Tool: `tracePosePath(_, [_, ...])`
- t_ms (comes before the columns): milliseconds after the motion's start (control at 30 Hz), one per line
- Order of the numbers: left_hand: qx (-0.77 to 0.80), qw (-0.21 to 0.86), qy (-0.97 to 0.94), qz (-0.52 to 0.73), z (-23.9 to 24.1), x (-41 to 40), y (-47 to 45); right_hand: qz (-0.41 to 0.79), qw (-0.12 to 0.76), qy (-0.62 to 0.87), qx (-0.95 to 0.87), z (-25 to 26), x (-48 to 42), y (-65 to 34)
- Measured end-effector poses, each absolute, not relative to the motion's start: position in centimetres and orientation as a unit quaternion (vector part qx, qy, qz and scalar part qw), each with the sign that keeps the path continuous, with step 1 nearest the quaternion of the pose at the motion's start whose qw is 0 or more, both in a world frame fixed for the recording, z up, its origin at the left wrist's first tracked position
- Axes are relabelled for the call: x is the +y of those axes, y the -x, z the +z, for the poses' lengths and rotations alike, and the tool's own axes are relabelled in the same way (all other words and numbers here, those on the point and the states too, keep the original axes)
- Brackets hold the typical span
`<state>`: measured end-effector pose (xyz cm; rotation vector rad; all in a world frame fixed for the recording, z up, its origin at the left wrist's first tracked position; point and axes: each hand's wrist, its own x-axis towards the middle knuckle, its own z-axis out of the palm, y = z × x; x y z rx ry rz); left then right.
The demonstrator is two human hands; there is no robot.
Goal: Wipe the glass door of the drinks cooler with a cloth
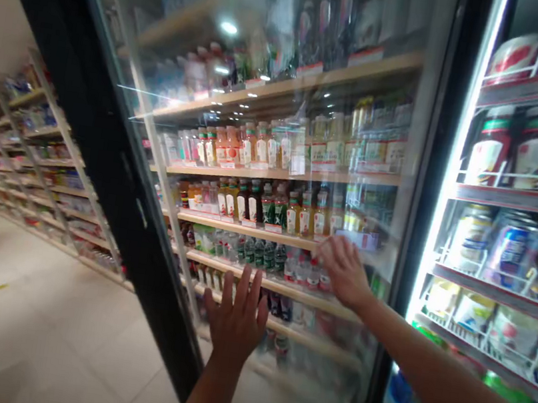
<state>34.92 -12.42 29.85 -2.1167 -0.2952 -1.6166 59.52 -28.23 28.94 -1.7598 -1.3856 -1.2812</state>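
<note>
A glass cooler door (252, 179) with a black frame stands swung open in front of me. My left hand (235, 318) is flat against the lower glass, fingers stretched upward. My right hand (343, 272) presses the glass higher and to the right, fingers spread, slightly blurred. Neither hand holds anything. Through the glass show wooden shelves (273, 174) lined with many drink bottles.
The lit cooler interior (507, 264) at right holds cans and bottles on white wire racks. A tiled aisle floor (29, 320) with a yellow mark runs left, beside long stocked store shelves (38, 153).
</note>
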Motion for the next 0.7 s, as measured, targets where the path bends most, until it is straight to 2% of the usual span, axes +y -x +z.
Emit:
tracePosePath(100, [-0.122, 0.235, 0.765, -0.586, 29.6, -12.5, -34.8, -0.453, 0.449, 0.706, -0.308, 30.5, -29.3, -62.8])
tracePosePath(167, [-0.134, 0.245, 0.757, -0.590, 29.2, -12.7, -34.8, -0.450, 0.484, 0.704, -0.259, 28.6, -29.2, -62.1])
tracePosePath(267, [-0.131, 0.253, 0.747, -0.601, 28.9, -13.0, -34.9, -0.423, 0.463, 0.717, -0.306, 24.0, -28.8, -59.2])
tracePosePath(367, [-0.126, 0.271, 0.744, -0.597, 28.8, -13.1, -35.0, -0.381, 0.422, 0.719, -0.399, 23.8, -29.9, -60.1])
tracePosePath(467, [-0.139, 0.287, 0.746, -0.585, 28.8, -13.0, -35.0, -0.406, 0.523, 0.697, -0.275, 27.6, -31.1, -63.9])
tracePosePath(567, [-0.144, 0.281, 0.749, -0.583, 28.8, -13.0, -35.0, -0.425, 0.551, 0.678, -0.237, 27.9, -30.0, -63.0])
tracePosePath(633, [-0.139, 0.273, 0.749, -0.588, 28.7, -13.0, -35.0, -0.423, 0.526, 0.679, -0.291, 25.2, -28.3, -59.3])
tracePosePath(700, [-0.140, 0.259, 0.747, -0.596, 28.7, -13.1, -35.1, -0.393, 0.415, 0.682, -0.457, 22.3, -27.2, -56.0])
